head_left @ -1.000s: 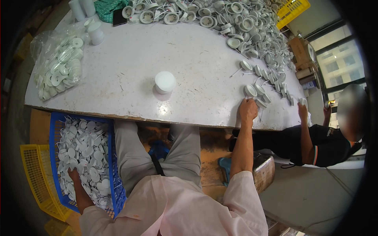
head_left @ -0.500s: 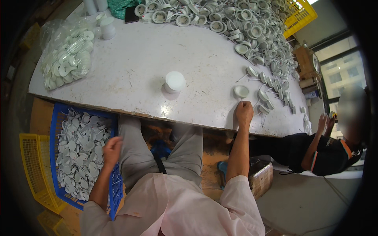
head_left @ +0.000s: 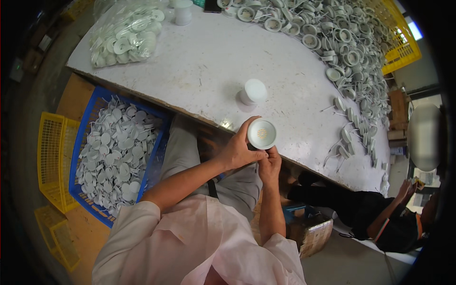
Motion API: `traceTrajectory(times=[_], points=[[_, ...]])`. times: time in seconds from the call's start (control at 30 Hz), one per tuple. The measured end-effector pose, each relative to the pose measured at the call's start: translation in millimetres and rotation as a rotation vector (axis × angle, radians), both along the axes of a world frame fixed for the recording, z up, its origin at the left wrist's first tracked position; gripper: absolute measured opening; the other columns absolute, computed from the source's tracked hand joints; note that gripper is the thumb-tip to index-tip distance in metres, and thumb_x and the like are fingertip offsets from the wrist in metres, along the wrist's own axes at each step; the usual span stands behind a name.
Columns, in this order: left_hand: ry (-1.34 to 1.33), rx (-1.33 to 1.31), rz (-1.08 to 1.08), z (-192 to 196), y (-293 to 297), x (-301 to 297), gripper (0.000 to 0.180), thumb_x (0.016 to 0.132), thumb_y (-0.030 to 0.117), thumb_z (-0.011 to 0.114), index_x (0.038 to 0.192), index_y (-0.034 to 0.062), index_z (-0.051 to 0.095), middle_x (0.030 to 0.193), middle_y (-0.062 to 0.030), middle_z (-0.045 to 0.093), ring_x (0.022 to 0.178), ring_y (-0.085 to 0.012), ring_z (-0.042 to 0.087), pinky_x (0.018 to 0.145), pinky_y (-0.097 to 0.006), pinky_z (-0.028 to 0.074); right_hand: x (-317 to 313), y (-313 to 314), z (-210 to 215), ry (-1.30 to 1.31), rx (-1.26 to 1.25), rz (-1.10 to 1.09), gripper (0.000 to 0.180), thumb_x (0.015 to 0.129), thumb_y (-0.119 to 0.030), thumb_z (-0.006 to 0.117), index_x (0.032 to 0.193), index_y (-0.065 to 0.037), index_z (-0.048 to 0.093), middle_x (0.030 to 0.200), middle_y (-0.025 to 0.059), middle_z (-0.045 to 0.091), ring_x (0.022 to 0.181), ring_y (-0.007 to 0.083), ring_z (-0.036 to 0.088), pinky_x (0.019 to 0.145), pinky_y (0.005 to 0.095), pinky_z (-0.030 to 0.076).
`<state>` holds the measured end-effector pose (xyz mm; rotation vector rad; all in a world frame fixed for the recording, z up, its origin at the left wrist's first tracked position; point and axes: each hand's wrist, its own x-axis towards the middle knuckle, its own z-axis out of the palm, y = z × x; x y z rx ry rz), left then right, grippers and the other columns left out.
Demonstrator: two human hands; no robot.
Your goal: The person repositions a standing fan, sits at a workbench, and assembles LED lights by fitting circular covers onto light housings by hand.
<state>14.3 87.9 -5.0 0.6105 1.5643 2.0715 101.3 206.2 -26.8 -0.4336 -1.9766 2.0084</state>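
Just off the table's front edge I hold a round white LED light (head_left: 262,134), its open face up and yellowish LED dots showing inside. My left hand (head_left: 237,148) curls round its left rim. My right hand (head_left: 270,164) is closed at its lower edge, with the fingertips partly hidden. Just beyond stands a short stack of white discs (head_left: 255,91) on the white table (head_left: 204,64). To the right lie several loose LED lights (head_left: 346,135) with white leads, strung out below a large heap of the same lights (head_left: 344,38).
A blue crate (head_left: 78,164) full of white-capped lights stands at the left, beside yellow crates (head_left: 50,156). A clear bag of white rings (head_left: 126,40) and a white roll-shaped stack (head_left: 183,12) sit at the far left. Another person (head_left: 380,213) works at the right.
My right hand has brought an LED light from the table's right side to the middle. My left hand has come up from beside the blue crate and taken hold of it. The view has shifted.
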Motion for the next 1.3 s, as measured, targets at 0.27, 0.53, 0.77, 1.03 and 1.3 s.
traceTrajectory(times=[0.27,0.53,0.77,1.03,1.3], points=[[0.227,-0.21,0.238,-5,-36,-9,0.075,0.064,0.01,0.081,0.128,0.0032,0.041,0.117,-0.0121,0.057,0.11,-0.0213,0.055,0.093,-0.033,0.044,-19,-11,-8,-0.012,-0.06,0.03,0.014,0.089,-0.007,0.058,0.1,-0.001,0.059,0.088,-0.0004,0.06,0.071,0.0033,0.052,0.06,0.0175,0.042],[0.267,-0.244,0.324,-2,-53,-17,0.073,0.064,0.009,0.081,0.126,0.0032,0.042,0.115,-0.0128,0.057,0.108,-0.0214,0.056,0.091,-0.033,0.045,-127,26,35,-0.163,0.281,-0.307,0.023,0.083,-0.024,0.066,0.086,-0.004,0.056,0.062,-0.0005,0.051,0.049,0.0063,0.044,0.043,0.0193,0.035],[0.258,-0.25,0.328,-1,-62,-16,0.071,0.065,0.01,0.08,0.125,0.0017,0.043,0.116,-0.0129,0.057,0.108,-0.0215,0.056,0.092,-0.033,0.045,-148,34,36,-0.261,0.124,-0.161,0.032,0.079,-0.029,0.072,0.076,-0.006,0.051,0.062,0.0009,0.049,0.05,0.0068,0.043,0.044,0.0214,0.037],[0.245,-0.237,0.273,-3,-63,-14,0.073,0.068,0.007,0.077,0.13,0.002,0.038,0.119,-0.0128,0.055,0.111,-0.0197,0.053,0.094,-0.032,0.043,-141,37,34,-0.144,-0.056,-0.191,0.024,0.085,-0.024,0.067,0.077,-0.006,0.052,0.062,-0.0005,0.048,0.049,0.006,0.041,0.043,0.0199,0.034],[0.21,-0.218,0.298,-7,-62,-10,0.072,0.064,0.008,0.08,0.126,0.0011,0.043,0.118,-0.0129,0.056,0.11,-0.0216,0.054,0.093,-0.033,0.043,-100,28,48,-0.071,-0.371,-0.21,0.017,0.09,-0.02,0.06,0.082,-0.005,0.055,0.065,0.0005,0.052,0.052,0.0072,0.045,0.048,0.0198,0.039]])
